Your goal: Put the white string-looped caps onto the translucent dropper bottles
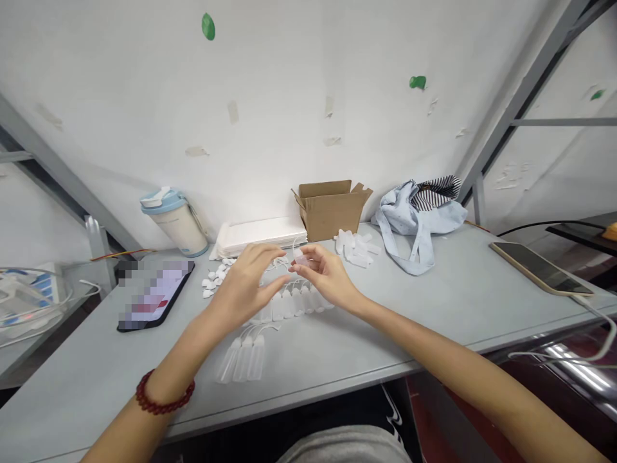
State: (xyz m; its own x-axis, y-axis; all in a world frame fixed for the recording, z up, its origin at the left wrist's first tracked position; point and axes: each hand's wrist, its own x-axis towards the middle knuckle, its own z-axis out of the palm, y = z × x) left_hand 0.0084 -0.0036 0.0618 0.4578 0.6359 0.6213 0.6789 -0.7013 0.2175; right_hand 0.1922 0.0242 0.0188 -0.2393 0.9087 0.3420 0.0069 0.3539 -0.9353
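Observation:
My right hand [324, 275] is raised over the grey table [434, 302] and pinches a small clear plastic bottle [301, 258] between thumb and fingers. My left hand [245, 284] hovers just left of it, fingers curled and slightly apart, fingertips near the bottle; a red bead bracelet sits on that wrist. Under the hands lies a row of small clear bottles [294, 301] on their sides. Three more bottles [243, 359] lie nearer me. A scatter of small white caps [215, 278] lies to the left of the hands.
At the back stand an open cardboard box [331, 209], a stack of white sheets [263, 235], a lidded cup [174, 220], another heap of bottles [355, 247] and a pale blue cloth bag [417, 218]. A tablet [154, 293] lies left, a phone [540, 267] on a cable right.

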